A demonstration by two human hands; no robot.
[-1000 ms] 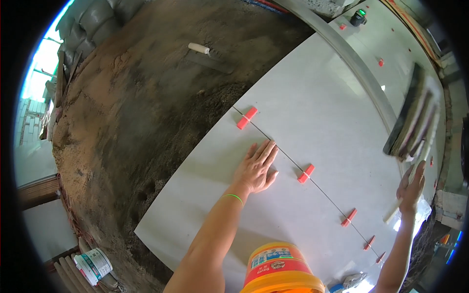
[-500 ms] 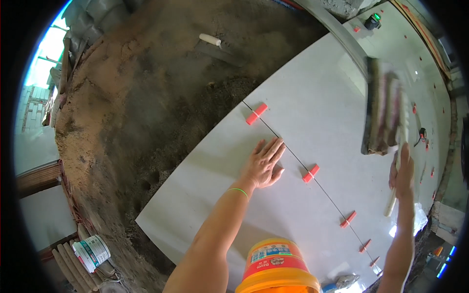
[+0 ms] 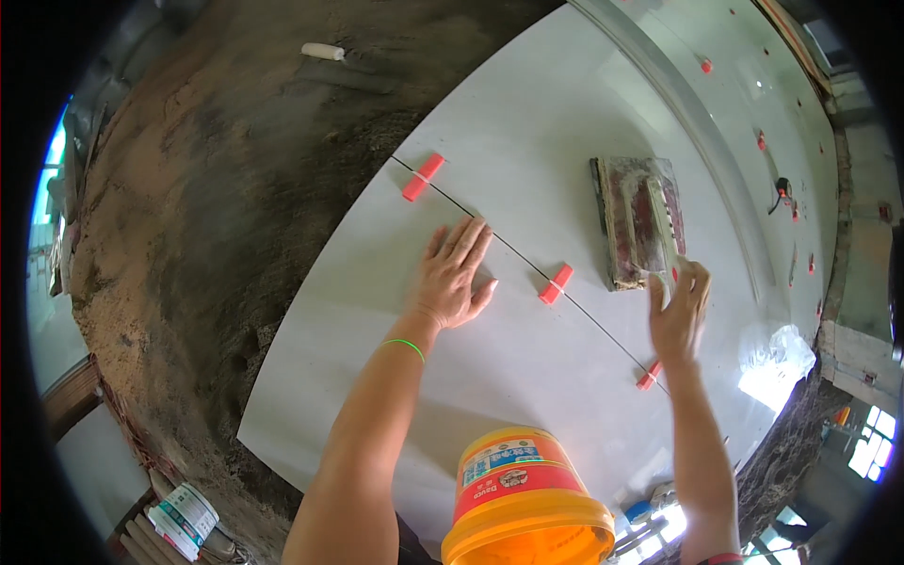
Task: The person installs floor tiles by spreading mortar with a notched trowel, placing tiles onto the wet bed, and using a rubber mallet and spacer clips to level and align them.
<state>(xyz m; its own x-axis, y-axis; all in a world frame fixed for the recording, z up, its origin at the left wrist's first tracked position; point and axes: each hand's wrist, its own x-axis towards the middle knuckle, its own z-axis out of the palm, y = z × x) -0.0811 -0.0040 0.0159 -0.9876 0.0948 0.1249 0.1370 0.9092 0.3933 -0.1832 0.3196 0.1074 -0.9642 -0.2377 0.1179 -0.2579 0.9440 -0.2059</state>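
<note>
**Resting one hand flat on tile, gripping a float in the other**

Head view: spreads the left hand (image 3: 450,281) on the near tile (image 3: 348,311), fingers straight, holding nothing, tips at the joint (image 3: 518,252). Curls the fingers of the right hand (image 3: 680,315) around the handle of a tiling float (image 3: 629,226), above or on the far tile (image 3: 527,122); cannot tell which.

Could bruise the left hand by swinging the float too close to the joint. Could dislodge the red wedges (image 3: 556,283) with a stray edge, or chip tile by landing tilted.

Notice the wedges astride the joint, between the hands; the yellow bucket (image 3: 527,520) between the forearms, easily bumped; a grey straightedge (image 3: 692,118) beyond the float; a plastic bag (image 3: 786,353) far right; a white-handled trowel (image 3: 323,51) on the mortar bed (image 3: 217,188).
</note>
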